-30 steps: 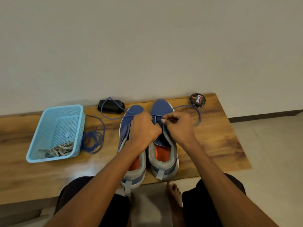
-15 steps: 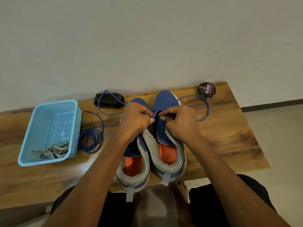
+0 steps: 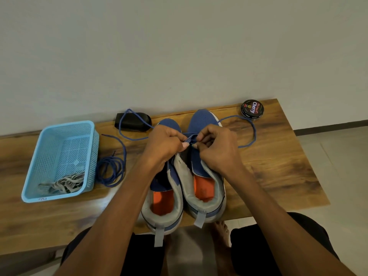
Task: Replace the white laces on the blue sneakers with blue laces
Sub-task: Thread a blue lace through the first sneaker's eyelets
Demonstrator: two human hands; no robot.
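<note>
From our head camera we're looking down at a wooden bench (image 3: 278, 166) against a pale wall. Two blue sneakers sit side by side, heels toward us: the left sneaker (image 3: 162, 196) and the right sneaker (image 3: 205, 176), both showing orange insoles. Our left hand (image 3: 164, 145) and right hand (image 3: 218, 148) meet over the right sneaker's lacing area, fingertips nearly touching, each pinching the blue lace (image 3: 249, 132) there. That lace runs out both ways: one end loops right toward a round black polish tin (image 3: 252, 109), the other sweeps left over a black shoe brush (image 3: 133, 120). A second blue lace (image 3: 110, 172) lies coiled on the bench just beside a light blue mesh basket (image 3: 59, 196), and in the basket's near corner we see the white laces (image 3: 63, 183) bundled. Below the bench edge, our dark shorts and a bare foot (image 3: 220, 232) show.
</note>
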